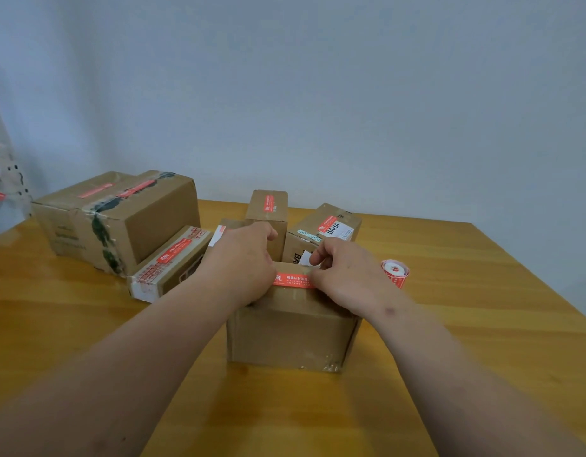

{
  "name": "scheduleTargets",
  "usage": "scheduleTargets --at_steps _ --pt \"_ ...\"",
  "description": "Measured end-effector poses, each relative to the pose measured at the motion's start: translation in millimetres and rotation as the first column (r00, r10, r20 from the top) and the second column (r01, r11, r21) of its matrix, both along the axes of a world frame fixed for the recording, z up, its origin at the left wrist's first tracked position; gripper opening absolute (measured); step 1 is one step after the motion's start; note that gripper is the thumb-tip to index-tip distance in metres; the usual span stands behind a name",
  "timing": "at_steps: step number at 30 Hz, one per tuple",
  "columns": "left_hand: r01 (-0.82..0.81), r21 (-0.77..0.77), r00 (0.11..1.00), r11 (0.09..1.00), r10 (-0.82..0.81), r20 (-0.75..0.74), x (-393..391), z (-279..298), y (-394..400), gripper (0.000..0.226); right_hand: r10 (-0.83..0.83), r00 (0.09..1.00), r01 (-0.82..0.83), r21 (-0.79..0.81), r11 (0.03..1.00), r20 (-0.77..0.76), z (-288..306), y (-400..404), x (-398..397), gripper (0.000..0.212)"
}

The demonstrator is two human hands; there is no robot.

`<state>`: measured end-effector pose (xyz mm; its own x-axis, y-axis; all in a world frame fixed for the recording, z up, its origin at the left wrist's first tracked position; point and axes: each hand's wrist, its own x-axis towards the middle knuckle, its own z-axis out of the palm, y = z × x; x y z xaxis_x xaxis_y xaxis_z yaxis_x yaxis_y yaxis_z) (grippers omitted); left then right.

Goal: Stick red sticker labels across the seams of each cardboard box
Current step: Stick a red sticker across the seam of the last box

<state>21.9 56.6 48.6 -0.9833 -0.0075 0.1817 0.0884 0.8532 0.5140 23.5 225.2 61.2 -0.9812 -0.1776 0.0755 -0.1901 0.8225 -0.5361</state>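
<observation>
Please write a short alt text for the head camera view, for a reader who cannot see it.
Two hands, left hand and right hand, press a red sticker label onto the top of a cardboard box on a wooden table. Other labelled boxes stand behind; a sticker roll lies right.

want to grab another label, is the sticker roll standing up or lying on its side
Lying on its side: the sticker roll shows its round end and white core toward the camera.
</observation>
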Motion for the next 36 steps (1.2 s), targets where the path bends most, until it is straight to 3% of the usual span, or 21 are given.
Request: scheduleTargets --at_steps 18,26,29,32,36 --pt "-0.016 -0.057 0.998 0.998 0.019 0.055 -1 -2 4 0.061 0.011 0.998 -0.018 0.097 0.995 0.07 7 -4 -4 0.011" --pt "0.004 -0.134 1.0 0.991 -0.007 -0.024 10 -3 5 0.062 0.004 0.999 -0.011 0.187 0.982 0.039 8 -7 1 0.011" --pt "0.012 -0.029 0.999 1.0 -0.013 -0.041 11 -3 -1 0.066 -0.041 0.999 0.044 0.235 0.971 -0.018 4 -5 0 0.02" --pt "0.004 0.169 1.0 0.986 -0.009 0.03 10 -7 -10 0.067 -0.11 0.994 0.108 0.182 0.977 0.0 -2 4 -5 0.039" --pt "-0.061 0.532 0.986 0.844 -0.034 0.166 14 -13 -18 0.043 -0.029 0.941 0.129 -0.277 0.952 0.338 -9 11 -4 0.043"
